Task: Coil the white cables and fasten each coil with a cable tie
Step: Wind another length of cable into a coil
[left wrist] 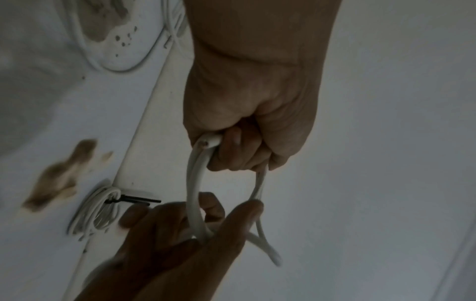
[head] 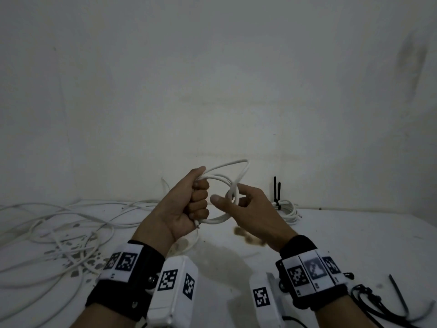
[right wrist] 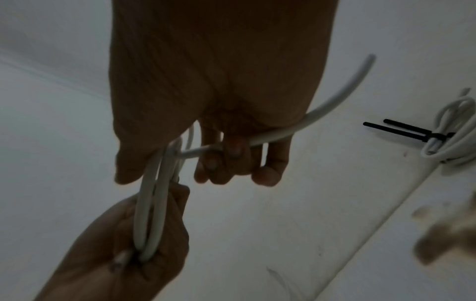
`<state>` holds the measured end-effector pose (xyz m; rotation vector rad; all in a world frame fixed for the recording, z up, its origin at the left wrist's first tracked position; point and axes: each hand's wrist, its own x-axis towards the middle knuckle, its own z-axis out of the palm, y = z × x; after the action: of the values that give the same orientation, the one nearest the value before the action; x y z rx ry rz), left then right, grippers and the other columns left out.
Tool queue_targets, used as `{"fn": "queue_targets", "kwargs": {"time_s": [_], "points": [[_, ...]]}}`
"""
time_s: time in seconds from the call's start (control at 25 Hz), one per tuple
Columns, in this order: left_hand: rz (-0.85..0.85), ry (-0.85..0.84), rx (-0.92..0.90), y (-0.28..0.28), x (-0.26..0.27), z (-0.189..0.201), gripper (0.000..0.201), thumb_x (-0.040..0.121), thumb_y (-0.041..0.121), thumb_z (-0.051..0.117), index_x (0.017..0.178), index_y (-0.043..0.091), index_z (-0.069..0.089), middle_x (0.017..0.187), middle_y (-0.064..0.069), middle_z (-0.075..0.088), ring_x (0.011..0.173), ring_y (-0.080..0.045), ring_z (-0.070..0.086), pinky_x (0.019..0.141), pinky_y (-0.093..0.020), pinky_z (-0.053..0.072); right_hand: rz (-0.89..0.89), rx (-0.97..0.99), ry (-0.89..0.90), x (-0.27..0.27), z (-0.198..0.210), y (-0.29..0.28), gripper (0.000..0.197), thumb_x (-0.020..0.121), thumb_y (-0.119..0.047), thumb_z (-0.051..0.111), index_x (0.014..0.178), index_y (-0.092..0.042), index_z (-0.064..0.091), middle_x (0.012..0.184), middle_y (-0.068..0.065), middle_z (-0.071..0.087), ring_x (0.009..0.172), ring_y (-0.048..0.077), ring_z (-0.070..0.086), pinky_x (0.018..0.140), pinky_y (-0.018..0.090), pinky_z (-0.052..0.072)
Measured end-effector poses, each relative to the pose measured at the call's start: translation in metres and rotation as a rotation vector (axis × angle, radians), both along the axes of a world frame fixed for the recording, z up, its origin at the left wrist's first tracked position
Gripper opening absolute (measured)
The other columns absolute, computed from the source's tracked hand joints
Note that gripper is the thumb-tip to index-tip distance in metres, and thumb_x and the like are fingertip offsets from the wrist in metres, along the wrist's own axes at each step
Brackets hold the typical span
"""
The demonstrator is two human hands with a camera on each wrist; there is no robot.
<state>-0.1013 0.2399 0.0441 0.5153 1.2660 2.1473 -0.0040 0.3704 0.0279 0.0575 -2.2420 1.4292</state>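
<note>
My left hand [head: 194, 202] is held above the table in a fist and grips a small coil of white cable [head: 222, 177]. The cable's cut end pokes out below the fist. My right hand [head: 246, 204] is at the coil's right side, its fingers curled round a cable strand. In the left wrist view the coil [left wrist: 193, 193] runs from the left hand [left wrist: 244, 142] down into the right hand [left wrist: 193, 228]. In the right wrist view the fingers [right wrist: 226, 158] hook a strand that curves away to the right, and the left hand [right wrist: 144, 244] holds the loops [right wrist: 148, 213].
A coil bound with black cable ties [head: 287, 210] lies by the wall at the back right. Several loose white cables [head: 59, 228] sprawl over the left of the white table [head: 331, 245]. Loose black cable ties [head: 399, 297] lie at the front right. A brown stain [head: 250, 240] marks the middle.
</note>
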Motion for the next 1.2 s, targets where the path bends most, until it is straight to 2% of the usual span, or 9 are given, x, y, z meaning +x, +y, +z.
{"fn": "queue_targets", "kwargs": {"time_s": [0.16, 0.32, 0.44, 0.6, 0.8, 0.92, 1.04, 1.12, 1.2], "points": [[0.130, 0.005, -0.023, -0.015, -0.019, -0.001, 0.047, 0.097, 0.042, 0.051, 0.058, 0.023, 0.032, 0.038, 0.010, 0.016, 0.027, -0.006, 0.013, 0.032, -0.014, 0.012, -0.026, 0.040, -0.034, 0.004, 0.004, 0.013, 0.054, 0.072, -0.049, 0.081, 0.080, 0.000, 0.060, 0.049, -0.003, 0.036, 0.044, 0.011, 0.027, 0.042, 0.022, 0.024], [0.200, -0.031, -0.033, -0.038, -0.042, -0.008, 0.047, 0.096, 0.039, 0.053, 0.058, 0.023, 0.031, 0.036, 0.010, 0.017, 0.026, -0.006, 0.014, 0.030, -0.012, 0.014, -0.107, 0.015, -0.067, 0.003, 0.007, 0.017, 0.040, 0.086, -0.036, 0.076, 0.075, -0.001, 0.060, 0.042, -0.010, 0.031, 0.037, 0.009, 0.024, 0.039, 0.021, 0.027], [0.215, -0.042, -0.006, -0.049, -0.051, -0.011, 0.051, 0.098, 0.036, 0.051, 0.052, 0.023, 0.033, 0.035, 0.010, 0.018, 0.025, -0.005, 0.014, 0.031, -0.013, 0.013, -0.206, -0.003, -0.030, -0.001, 0.008, 0.017, 0.041, 0.090, -0.039, 0.070, 0.071, -0.004, 0.063, 0.042, -0.012, 0.026, 0.036, 0.008, 0.027, 0.040, 0.027, 0.041], [0.218, -0.047, 0.007, -0.057, -0.058, -0.017, 0.053, 0.098, 0.033, 0.050, 0.048, 0.023, 0.035, 0.035, 0.010, 0.017, 0.024, -0.005, 0.014, 0.032, -0.014, 0.011, -0.327, -0.087, 0.006, -0.001, 0.012, 0.016, 0.053, 0.094, -0.043, 0.063, 0.046, -0.022, 0.052, 0.051, -0.006, 0.023, 0.036, 0.007, 0.033, 0.045, 0.035, 0.055], [0.236, 0.005, -0.046, -0.057, -0.061, -0.023, 0.050, 0.098, 0.027, 0.052, 0.053, 0.023, 0.031, 0.039, 0.010, 0.017, 0.027, -0.005, 0.014, 0.034, -0.017, 0.012, -0.437, -0.216, 0.017, 0.001, 0.015, 0.028, 0.048, 0.097, -0.040, 0.060, 0.065, -0.004, 0.056, 0.059, 0.000, 0.023, 0.044, 0.014, 0.037, 0.043, 0.027, 0.052], [0.287, 0.066, -0.091, -0.054, -0.063, -0.026, 0.046, 0.100, 0.035, 0.052, 0.062, 0.022, 0.030, 0.043, 0.009, 0.018, 0.031, -0.006, 0.015, 0.032, -0.017, 0.017, -0.399, -0.206, 0.019, 0.005, 0.016, 0.034, 0.039, 0.099, -0.034, 0.058, 0.079, -0.001, 0.064, 0.057, -0.003, 0.044, 0.048, 0.016, 0.048, 0.043, 0.025, 0.051], [0.348, 0.060, -0.079, -0.053, -0.066, -0.027, 0.046, 0.100, 0.041, 0.049, 0.064, 0.022, 0.029, 0.044, 0.009, 0.018, 0.033, -0.006, 0.015, 0.032, -0.018, 0.018, -0.227, -0.082, -0.029, 0.014, 0.023, 0.036, 0.014, 0.101, -0.013, 0.048, 0.103, -0.017, 0.062, 0.070, 0.006, 0.054, 0.052, 0.016, 0.051, 0.053, 0.033, 0.057], [0.360, -0.016, 0.007, -0.052, -0.069, -0.026, 0.047, 0.101, 0.045, 0.044, 0.064, 0.022, 0.028, 0.043, 0.009, 0.018, 0.032, -0.006, 0.016, 0.031, -0.018, 0.019, -0.150, 0.126, -0.154, 0.020, 0.029, 0.037, 0.028, 0.098, -0.005, 0.040, 0.098, -0.020, 0.064, 0.085, 0.011, 0.064, 0.061, 0.022, 0.063, 0.059, 0.033, 0.057], [0.309, -0.140, 0.160, -0.053, -0.073, -0.025, 0.048, 0.102, 0.048, 0.036, 0.064, 0.021, 0.029, 0.040, 0.008, 0.020, 0.029, -0.006, 0.018, 0.031, -0.018, 0.020, -0.075, 0.342, -0.307, 0.024, 0.032, 0.032, 0.032, 0.095, -0.005, 0.040, 0.094, -0.020, 0.068, 0.094, 0.004, 0.072, 0.082, 0.021, 0.070, 0.071, 0.033, 0.055]]}}
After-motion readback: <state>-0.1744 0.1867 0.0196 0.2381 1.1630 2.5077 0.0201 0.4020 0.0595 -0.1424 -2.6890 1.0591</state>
